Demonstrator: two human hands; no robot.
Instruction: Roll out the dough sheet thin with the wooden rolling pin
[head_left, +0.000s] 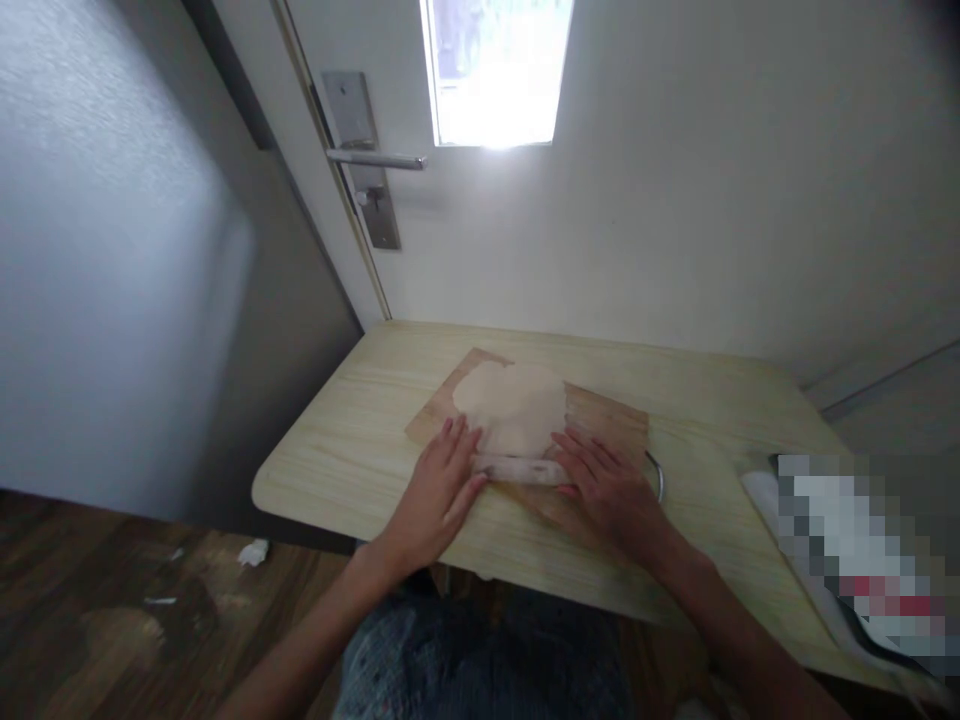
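Observation:
A short, pale rolling pin point(521, 470) lies across the near edge of a thin, flattened sheet of dough point(514, 405). My left hand point(439, 485) covers the pin's left end, its fingers over the top and its thumb on the near side. Over the right end is my right hand point(604, 485), fingers angled inward across the pin. Both ends of the pin are hidden under my hands. Beneath the dough is a wooden cutting board point(611, 415), turned at an angle, with a curved metal handle point(658, 478) at its right corner.
The board rests on a light wood-grain table point(337, 430) with a rounded left corner. A white door point(637, 230) with a lever handle point(382, 160) stands behind it. At the table's right lies a blurred-out item point(862, 560). White scraps point(253, 552) are on the floor.

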